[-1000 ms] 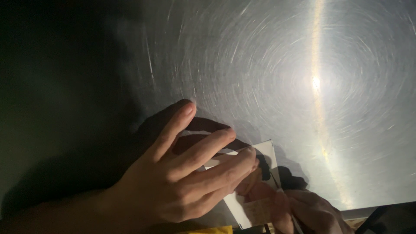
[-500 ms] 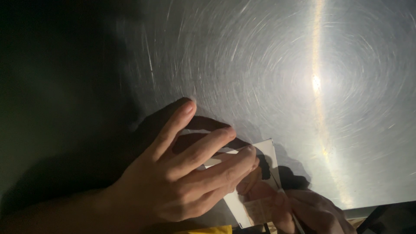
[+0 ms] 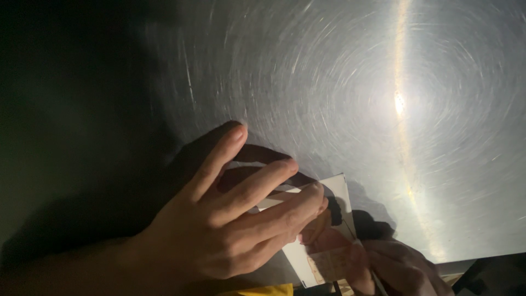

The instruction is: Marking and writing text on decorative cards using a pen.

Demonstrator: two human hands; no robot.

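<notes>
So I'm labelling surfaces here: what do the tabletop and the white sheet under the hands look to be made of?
The tabletop looks like brushed metal, probably stainless steel: fine circular scratches ring a bright glare spot. The white sheet looks like matte paper or thin card, with flat, straight edges and no shine. The left hand presses on it, and the right hand touches its lower edge.

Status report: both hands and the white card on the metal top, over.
Left hand flat, fingers spread, pinning the white card to the metal top. Right hand at the card's lower edge, grip unclear. Nothing in the way.
</notes>
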